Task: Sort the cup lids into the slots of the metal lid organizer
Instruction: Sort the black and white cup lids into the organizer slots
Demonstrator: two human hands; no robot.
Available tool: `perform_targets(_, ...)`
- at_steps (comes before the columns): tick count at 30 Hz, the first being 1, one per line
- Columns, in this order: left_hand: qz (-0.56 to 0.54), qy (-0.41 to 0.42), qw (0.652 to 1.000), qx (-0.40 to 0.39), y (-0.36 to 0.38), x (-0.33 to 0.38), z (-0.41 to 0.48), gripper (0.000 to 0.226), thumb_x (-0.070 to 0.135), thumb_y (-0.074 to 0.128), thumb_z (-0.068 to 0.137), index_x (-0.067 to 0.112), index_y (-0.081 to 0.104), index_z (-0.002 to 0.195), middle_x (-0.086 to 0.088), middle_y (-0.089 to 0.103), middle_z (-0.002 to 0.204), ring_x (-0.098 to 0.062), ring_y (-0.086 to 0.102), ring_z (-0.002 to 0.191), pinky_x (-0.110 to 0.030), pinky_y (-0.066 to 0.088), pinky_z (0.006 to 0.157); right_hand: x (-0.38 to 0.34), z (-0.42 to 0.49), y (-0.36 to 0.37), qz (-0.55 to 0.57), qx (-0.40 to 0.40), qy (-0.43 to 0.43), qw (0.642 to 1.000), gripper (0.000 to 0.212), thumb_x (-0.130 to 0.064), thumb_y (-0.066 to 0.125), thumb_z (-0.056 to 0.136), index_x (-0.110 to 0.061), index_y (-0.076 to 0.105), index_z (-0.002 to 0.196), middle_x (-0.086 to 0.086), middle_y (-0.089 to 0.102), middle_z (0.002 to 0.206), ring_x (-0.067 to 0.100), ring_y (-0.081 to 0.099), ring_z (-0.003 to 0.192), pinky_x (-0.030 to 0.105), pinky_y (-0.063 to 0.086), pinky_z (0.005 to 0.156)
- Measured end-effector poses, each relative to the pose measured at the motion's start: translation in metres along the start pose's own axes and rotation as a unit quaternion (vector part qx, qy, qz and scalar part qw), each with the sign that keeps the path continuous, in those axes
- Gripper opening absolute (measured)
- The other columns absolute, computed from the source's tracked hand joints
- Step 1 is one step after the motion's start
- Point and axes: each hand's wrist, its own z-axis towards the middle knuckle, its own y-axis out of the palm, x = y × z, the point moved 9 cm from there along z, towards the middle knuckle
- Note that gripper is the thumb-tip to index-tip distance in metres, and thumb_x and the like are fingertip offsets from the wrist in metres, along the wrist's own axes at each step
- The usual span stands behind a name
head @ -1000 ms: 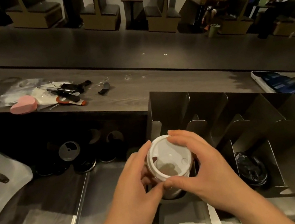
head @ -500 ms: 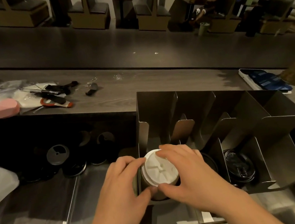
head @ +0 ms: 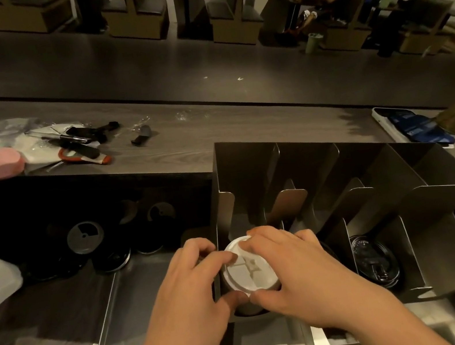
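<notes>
1. White lid stack [head: 251,271] is held between the two hands, its top face turned up and slightly tilted, at the mouth of the leftmost slot of the metal lid organizer [head: 442,225].
2. The left hand [head: 190,297] grips the stack's left rim, with its fingers curled over the far edge and its thumb at the near edge.
3. The right hand [head: 303,280] grips the right rim the same way. Its thumb tip is just beside the left thumb.
4. Just right of the right hand, another slot holds black lids [head: 373,262] leaning on edge.
5. Left of the left hand, more dark lids [head: 114,260] lie at the back of the lower bench [head: 141,309].
6. Beyond the hands, on the upper ledge, are a pink heart-shaped pad [head: 0,166] and small tools [head: 83,140]. Far right of the hands is a phone [head: 413,127].
</notes>
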Motion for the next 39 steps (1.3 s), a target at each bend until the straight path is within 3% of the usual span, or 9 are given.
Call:
perform_targets(5,-0.133,0.008,0.991,0.011,-0.012,-0.009,-0.002,0.042,0.036,0.083,0.076,0.047,0.061,0.111,0.032,0.045,0.118,0.006,0.046,0.114,-0.010,0.040,0.084,-0.007,-0.002,-0.009,-0.053,0.006,0.003,0.999,0.059,-0.055,0.056,0.090,-0.044,0.032,0.142,-0.023,0.027,0.150,0.005,0.026,0.137,0.033,0.020,0.111)
perform_targets(8,-0.215,-0.010,0.974,0.075,-0.031,-0.033,-0.004,0.029,0.018,0.082,0.080,0.037,0.067,0.096,0.019,0.061,0.102,-0.007,0.060,0.096,-0.016,0.047,0.076,-0.028,0.002,-0.027,-0.028,0.110,-0.047,0.992,0.038,-0.054,0.053,0.087,-0.044,0.050,0.124,-0.027,0.047,0.125,-0.001,0.042,0.117,0.023,0.034,0.093)
perform_targets(13,-0.133,-0.123,0.979,0.093,-0.011,-0.138,0.004,0.021,0.019,0.075,0.085,0.035,0.063,0.080,0.012,0.063,0.080,-0.007,0.063,0.078,-0.022,0.048,0.068,-0.082,0.025,-0.008,0.092,0.153,-0.164,0.970,0.008,-0.029,0.063,0.090,-0.027,0.066,0.097,-0.016,0.061,0.091,0.007,0.054,0.088,0.028,0.047,0.075)
perform_targets(16,-0.031,-0.207,0.977,0.046,0.009,-0.213,0.010,0.015,0.028,0.074,0.085,0.031,0.067,0.098,0.008,0.066,0.099,-0.017,0.064,0.097,-0.023,0.044,0.079,-0.106,0.050,0.024,0.047,0.075,-0.190,0.978,0.013,-0.031,0.055,0.092,-0.026,0.066,0.097,-0.011,0.063,0.088,0.011,0.054,0.084,0.032,0.050,0.074)
perform_targets(19,0.031,-0.286,0.958,0.006,0.017,-0.281,0.032,0.038,0.030,0.071,0.085,0.021,0.062,0.121,-0.008,0.059,0.126,-0.029,0.056,0.115,-0.031,0.043,0.096,-0.111,0.070,0.043,-0.007,0.016,-0.191,0.982,0.020,-0.037,0.052,0.092,-0.030,0.064,0.106,-0.012,0.064,0.094,0.011,0.057,0.090,0.033,0.052,0.080)
perform_targets(22,0.125,-0.289,0.949,-0.011,0.009,-0.316,0.067,0.060,0.035,0.067,0.083,0.021,0.049,0.138,-0.015,0.046,0.142,-0.038,0.045,0.128,-0.043,0.042,0.104,-0.112,0.082,0.045,0.006,-0.022,-0.189,0.982,0.024,-0.043,0.051,0.095,-0.036,0.059,0.117,-0.016,0.063,0.105,0.007,0.055,0.100,0.031,0.049,0.089)
perform_targets(27,0.123,-0.304,0.936,-0.128,0.033,-0.341,0.100,0.084,0.047,0.063,0.091,0.024,0.018,0.158,-0.021,0.004,0.165,-0.043,-0.002,0.151,-0.056,0.022,0.118,-0.108,0.085,0.045,0.037,-0.043,-0.173,0.983,0.029,-0.051,0.048,0.096,-0.040,0.054,0.122,-0.020,0.060,0.110,0.002,0.052,0.106,0.029,0.047,0.094)
perform_targets(31,0.131,-0.296,0.931,-0.169,0.053,-0.339,0.114,0.097,0.063,0.060,0.087,0.034,0.003,0.159,-0.012,-0.006,0.167,-0.042,-0.008,0.151,-0.059,0.014,0.119,-0.110,0.085,0.049,0.025,-0.047,-0.169,0.984,0.029,-0.051,0.045,0.096,-0.041,0.053,0.121,-0.020,0.060,0.109,0.001,0.052,0.104,0.026,0.045,0.093)
perform_targets(39,0.285,-0.256,0.904,-0.189,0.094,-0.346,0.097,0.055,0.049,0.037,0.103,0.031,0.025,0.154,-0.013,0.005,0.166,-0.044,-0.004,0.150,-0.072,0.019,0.110,-0.110,0.084,0.052,-0.012,-0.052,-0.153,0.987,0.028,-0.049,0.045,0.093,-0.037,0.058,0.115,-0.017,0.064,0.101,0.007,0.057,0.095,0.030,0.050,0.085)
